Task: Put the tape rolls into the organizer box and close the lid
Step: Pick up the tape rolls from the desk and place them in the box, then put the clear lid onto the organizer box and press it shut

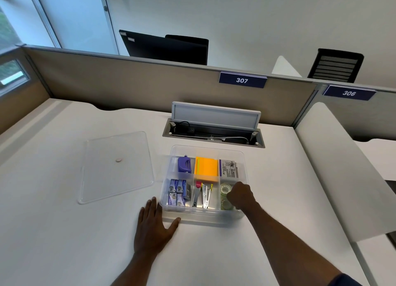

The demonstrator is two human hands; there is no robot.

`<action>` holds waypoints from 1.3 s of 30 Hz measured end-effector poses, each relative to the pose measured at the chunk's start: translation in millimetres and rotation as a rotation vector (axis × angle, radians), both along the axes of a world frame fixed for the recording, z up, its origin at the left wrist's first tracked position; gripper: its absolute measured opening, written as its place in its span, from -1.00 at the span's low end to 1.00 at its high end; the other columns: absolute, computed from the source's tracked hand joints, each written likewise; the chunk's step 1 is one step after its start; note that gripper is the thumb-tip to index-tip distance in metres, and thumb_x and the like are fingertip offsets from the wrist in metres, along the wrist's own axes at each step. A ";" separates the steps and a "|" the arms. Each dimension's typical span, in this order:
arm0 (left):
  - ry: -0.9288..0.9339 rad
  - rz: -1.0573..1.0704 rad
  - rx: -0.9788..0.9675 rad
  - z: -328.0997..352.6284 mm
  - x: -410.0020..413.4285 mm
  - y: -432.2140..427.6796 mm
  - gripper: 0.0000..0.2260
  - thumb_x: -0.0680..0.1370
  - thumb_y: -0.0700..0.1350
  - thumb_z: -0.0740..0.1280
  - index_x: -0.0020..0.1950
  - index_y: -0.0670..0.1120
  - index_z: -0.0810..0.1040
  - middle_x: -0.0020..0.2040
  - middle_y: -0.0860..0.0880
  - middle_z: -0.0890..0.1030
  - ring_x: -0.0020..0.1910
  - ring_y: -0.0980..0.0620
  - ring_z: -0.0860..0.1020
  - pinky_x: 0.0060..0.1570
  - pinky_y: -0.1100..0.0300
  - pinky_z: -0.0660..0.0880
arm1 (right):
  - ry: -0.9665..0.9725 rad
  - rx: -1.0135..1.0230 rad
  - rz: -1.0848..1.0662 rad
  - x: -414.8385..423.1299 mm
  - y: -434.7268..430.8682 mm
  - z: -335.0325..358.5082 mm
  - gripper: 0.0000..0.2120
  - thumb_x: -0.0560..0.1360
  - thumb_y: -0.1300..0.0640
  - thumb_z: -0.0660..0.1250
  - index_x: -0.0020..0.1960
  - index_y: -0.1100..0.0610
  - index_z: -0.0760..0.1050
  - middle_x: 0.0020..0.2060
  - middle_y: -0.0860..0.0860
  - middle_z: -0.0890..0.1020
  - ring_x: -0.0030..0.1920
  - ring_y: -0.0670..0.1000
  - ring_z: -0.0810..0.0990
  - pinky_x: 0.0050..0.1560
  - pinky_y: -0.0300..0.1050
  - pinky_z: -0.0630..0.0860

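Note:
A clear plastic organizer box (pixel 244 157) with several compartments stands open on the white desk. Clear tape rolls (pixel 225 188) lie in its near right compartment. My right hand (pixel 241 196) is down inside that compartment with its fingers curled, covering part of the rolls; whether it grips one I cannot tell. My left hand (pixel 153 223) lies flat on the desk with fingers spread, touching the box's near left corner. The clear lid (pixel 116 167) lies flat on the desk to the left of the box, apart from it.
Other compartments hold a purple stapler (pixel 184 164), orange sticky notes (pixel 206 167), staple boxes (pixel 176 192), metal staple removers (pixel 202 194) and a printed packet (pixel 228 168). Behind the box a cable hatch (pixel 214 133) stands open in the desk. A beige partition (pixel 128 82) bounds the far edge.

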State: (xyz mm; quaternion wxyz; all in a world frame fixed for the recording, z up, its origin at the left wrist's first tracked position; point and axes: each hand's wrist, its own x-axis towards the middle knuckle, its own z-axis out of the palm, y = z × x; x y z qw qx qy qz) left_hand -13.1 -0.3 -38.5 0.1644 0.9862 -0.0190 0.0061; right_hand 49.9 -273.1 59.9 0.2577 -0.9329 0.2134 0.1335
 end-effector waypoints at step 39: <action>0.255 0.822 -0.326 50.7 113.9 170.1 -0.59 0.44 -0.09 0.27 0.23 -0.23 0.34 0.33 -0.30 0.33 0.36 -0.25 0.26 0.30 -0.17 0.24 | 0.097 0.167 0.206 79.3 261.5 2.9 -0.56 0.44 0.09 0.27 0.26 0.27 0.37 0.25 0.25 0.46 0.25 0.23 0.47 0.18 -0.04 0.46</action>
